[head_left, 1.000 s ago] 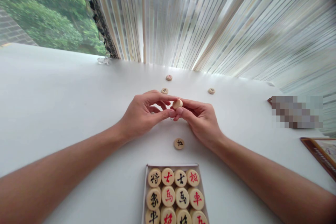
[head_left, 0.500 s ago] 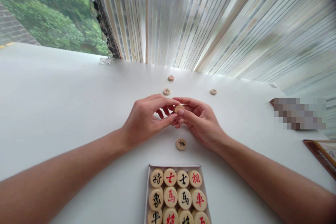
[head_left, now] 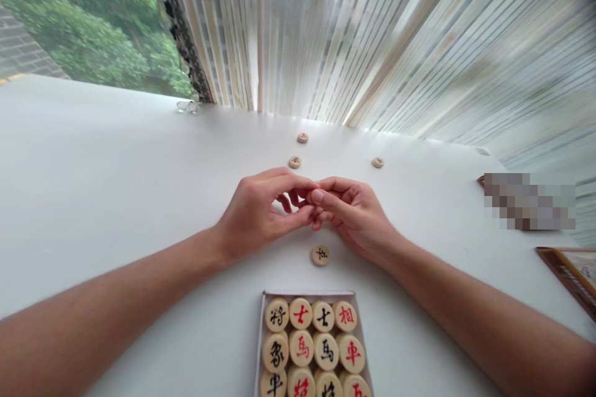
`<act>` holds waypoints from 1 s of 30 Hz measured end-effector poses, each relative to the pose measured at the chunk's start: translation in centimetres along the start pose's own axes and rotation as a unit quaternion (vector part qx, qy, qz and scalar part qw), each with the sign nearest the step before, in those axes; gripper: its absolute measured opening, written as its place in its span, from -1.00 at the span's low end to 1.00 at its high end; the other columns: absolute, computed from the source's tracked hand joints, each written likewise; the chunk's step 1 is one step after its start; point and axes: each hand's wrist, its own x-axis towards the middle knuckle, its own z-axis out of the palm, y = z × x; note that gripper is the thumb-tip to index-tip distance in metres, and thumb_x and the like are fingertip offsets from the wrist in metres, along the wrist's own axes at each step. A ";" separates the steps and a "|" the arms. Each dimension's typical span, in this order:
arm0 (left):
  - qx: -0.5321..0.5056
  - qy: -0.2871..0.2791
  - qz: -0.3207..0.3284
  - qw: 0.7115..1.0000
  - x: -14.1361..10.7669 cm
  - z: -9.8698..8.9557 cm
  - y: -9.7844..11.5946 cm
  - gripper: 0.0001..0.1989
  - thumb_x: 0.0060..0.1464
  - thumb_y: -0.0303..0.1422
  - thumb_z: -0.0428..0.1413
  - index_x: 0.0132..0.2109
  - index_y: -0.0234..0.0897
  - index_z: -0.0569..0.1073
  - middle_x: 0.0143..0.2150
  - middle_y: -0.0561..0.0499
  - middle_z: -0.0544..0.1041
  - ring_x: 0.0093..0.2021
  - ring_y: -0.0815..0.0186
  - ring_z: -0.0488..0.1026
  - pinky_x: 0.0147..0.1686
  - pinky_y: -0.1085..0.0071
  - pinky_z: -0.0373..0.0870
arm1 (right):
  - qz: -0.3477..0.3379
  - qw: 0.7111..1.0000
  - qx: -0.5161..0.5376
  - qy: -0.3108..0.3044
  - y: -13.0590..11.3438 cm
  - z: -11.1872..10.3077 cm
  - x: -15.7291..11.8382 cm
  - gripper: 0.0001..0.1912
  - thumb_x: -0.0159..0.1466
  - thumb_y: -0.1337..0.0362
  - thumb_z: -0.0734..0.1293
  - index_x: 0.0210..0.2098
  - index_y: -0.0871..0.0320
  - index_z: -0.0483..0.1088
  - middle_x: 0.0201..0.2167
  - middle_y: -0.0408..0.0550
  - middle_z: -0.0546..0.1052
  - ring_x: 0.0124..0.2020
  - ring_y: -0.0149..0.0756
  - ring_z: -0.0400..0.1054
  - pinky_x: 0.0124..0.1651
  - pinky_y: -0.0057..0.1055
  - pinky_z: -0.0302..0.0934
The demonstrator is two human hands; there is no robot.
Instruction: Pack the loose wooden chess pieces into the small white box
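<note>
My left hand (head_left: 265, 205) and my right hand (head_left: 356, 211) meet above the middle of the white table. Between their fingertips is a round wooden Chinese chess piece (head_left: 310, 197), mostly covered by my right thumb. The left index finger and thumb curve round it from the other side, and both hands are closed on it. Just below them a piece with a black character (head_left: 320, 255) lies face up on the table. Nearest me, a white open box (head_left: 309, 293) holds rows of pieces with red and black characters.
Beyond my hands lie a black-marked piece (head_left: 295, 162), a red-marked piece (head_left: 302, 138) and another piece (head_left: 378, 162) farther right. Brown-edged items, one blurred out (head_left: 528, 201) and one like a frame (head_left: 570, 282), rest at the right. A striped curtain (head_left: 302, 31) hangs behind.
My right thumb has slid left across the held piece, which now shows less. The right fingers have shifted slightly. The pieces on the table and in the box stay in place.
</note>
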 end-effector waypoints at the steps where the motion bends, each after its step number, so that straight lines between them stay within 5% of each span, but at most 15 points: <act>1: -0.002 0.000 -0.003 1.000 0.0 0.0 0.0 -0.83 0.18 -0.45 0.31 -0.06 -0.35 0.64 -0.21 -0.04 0.63 -0.30 0.39 0.56 -0.31 0.50 0.56 | 0.001 1.000 0.002 -0.001 0.0 0.0 0.0 -0.66 0.16 0.15 0.63 -0.20 0.24 0.58 -0.38 -0.05 0.66 -0.45 -0.40 0.55 -0.37 -0.51 0.51; 13: -0.014 -0.015 0.002 1.000 0.0 -0.1 0.0 -0.83 0.15 -0.50 0.29 -0.08 -0.36 0.63 -0.22 -0.03 0.61 -0.30 0.42 0.56 -0.32 0.54 0.54 | 0.014 1.000 0.005 0.002 -0.2 0.0 0.0 -0.65 0.12 0.16 0.65 -0.28 0.25 0.55 -0.46 -0.06 0.64 -0.54 -0.44 0.50 -0.44 -0.53 0.47; 21: -0.036 0.012 -0.062 0.997 0.0 0.1 -0.3 -0.78 0.17 -0.42 0.32 -0.03 -0.38 0.64 -0.21 -0.04 0.63 -0.33 0.41 0.57 -0.32 0.52 0.56 | 0.026 0.999 0.038 -0.028 -0.6 0.0 0.0 -0.68 0.24 0.20 0.58 -0.10 0.26 0.61 -0.42 -0.03 0.64 -0.44 -0.34 0.59 -0.43 -0.54 0.47; 30: -0.031 0.014 -0.045 0.998 -0.1 0.2 -0.6 -0.77 0.23 -0.42 0.31 0.02 -0.35 0.65 -0.18 -0.02 0.65 -0.27 0.41 0.60 -0.26 0.54 0.58 | 0.022 0.999 0.027 -0.020 -0.3 -0.2 0.1 -0.68 0.20 0.25 0.61 -0.10 0.25 0.60 -0.37 -0.04 0.66 -0.45 -0.33 0.61 -0.44 -0.56 0.48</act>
